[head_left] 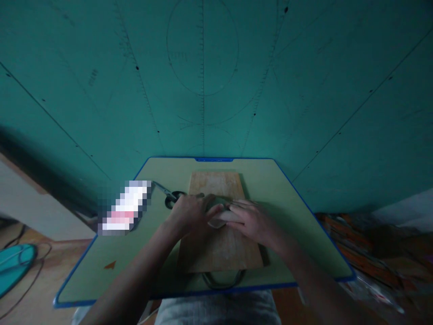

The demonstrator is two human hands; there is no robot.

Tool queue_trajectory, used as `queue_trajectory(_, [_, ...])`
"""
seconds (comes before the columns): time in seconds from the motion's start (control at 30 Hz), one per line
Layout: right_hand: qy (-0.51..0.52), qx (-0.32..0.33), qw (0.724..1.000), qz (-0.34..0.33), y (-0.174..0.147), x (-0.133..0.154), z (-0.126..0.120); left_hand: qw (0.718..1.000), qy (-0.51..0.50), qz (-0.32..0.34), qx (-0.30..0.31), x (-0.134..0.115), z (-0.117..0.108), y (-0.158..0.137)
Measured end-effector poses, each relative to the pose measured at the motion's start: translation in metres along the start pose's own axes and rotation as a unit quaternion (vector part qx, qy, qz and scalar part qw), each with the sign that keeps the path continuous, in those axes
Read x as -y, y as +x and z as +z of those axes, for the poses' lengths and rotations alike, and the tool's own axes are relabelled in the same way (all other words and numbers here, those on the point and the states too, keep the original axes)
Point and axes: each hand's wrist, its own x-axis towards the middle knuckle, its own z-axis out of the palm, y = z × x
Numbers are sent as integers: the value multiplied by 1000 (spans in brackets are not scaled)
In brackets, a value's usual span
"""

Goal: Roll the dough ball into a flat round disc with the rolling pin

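Observation:
A flat, pale piece (217, 222), possibly dough or clay, is between my two hands over the wooden board (221, 255). My left hand (191, 211) reaches in from the left, its fingers closed on the piece's far and left side. From the right, my right hand (249, 219) has its fingers bent round the other side of it. The fingertips of both hands nearly meet, and they cover much of the piece, so its full shape is hidden. Light dusty marks show on the board's far part. Scissors (172, 197) with black handles lie just left of my left hand.
The board rests on a small pale-green table (287, 266) with a blue rim. A blurred-out, phone-like rectangle (126, 207) is at its left edge, with a small orange scrap (110, 265) nearer me. Behind stands a green wall (216, 104). Clutter (368, 253) lies on the floor at right.

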Motion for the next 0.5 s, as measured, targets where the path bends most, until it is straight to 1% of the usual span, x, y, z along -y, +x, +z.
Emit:
queue_trajectory(0.1, [6,15,1000,-13,4,-6,-1,1000,-4,-8,18,-2,-2,-1])
queue_trajectory(0.17, [12,22,999,-21,4,-6,-2,1000,-4,-13,16,-4,-3,-2])
queue_trajectory(0.23, [13,16,1000,-10,-1,-3,1,1000,-1,-18,-6,-5,-4,-4])
queue_trajectory(0.3, [0,0,1000,30,-10,4,8,998,12,-31,-47,-6,-3,-6])
queue_trajectory(0.37, [-22,-20,997,67,-23,14,18,993,25,-61,-94,-7,-1,-8])
queue_trajectory(0.43, [-40,-50,995,76,-36,25,27,990,25,-80,-116,-9,3,-8])
queue_trajectory(0.5, [-53,-90,992,70,-47,35,34,990,14,-77,-120,-10,7,-6])
